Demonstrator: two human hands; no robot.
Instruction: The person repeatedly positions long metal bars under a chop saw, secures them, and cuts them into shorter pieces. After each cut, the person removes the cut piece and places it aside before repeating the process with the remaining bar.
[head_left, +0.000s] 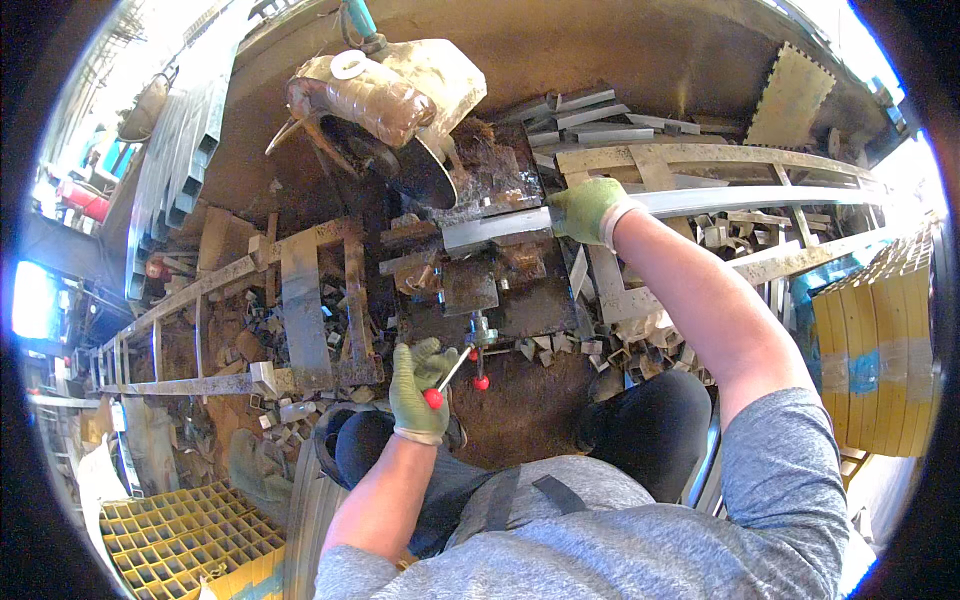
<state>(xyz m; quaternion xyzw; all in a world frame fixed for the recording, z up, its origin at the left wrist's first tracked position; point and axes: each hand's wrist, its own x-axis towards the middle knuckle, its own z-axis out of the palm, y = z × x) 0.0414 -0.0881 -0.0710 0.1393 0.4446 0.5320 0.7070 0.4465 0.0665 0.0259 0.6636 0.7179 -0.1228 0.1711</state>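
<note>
My right hand (589, 211), in a green work glove, is closed around a long metal bar (750, 198) that runs off to the right. The bar's left end lies across the clamp (470, 289) of a cut-off saw, under the round saw blade (420, 169). My left hand (421, 386), gloved too, is at the clamp's handle, with a red-knobbed lever (455, 369) against its palm; its fingers are partly spread. More red knobs hang beside the lever on the clamp's screw (481, 334).
A plastic bottle of brown liquid (375, 97) sits above the blade. Metal support frames (615, 296) flank the saw. Cut offcuts (592, 116) lie behind it, and more litter the floor. Bundles of yellow-sided square tubes (877, 352) stand at right and lower left.
</note>
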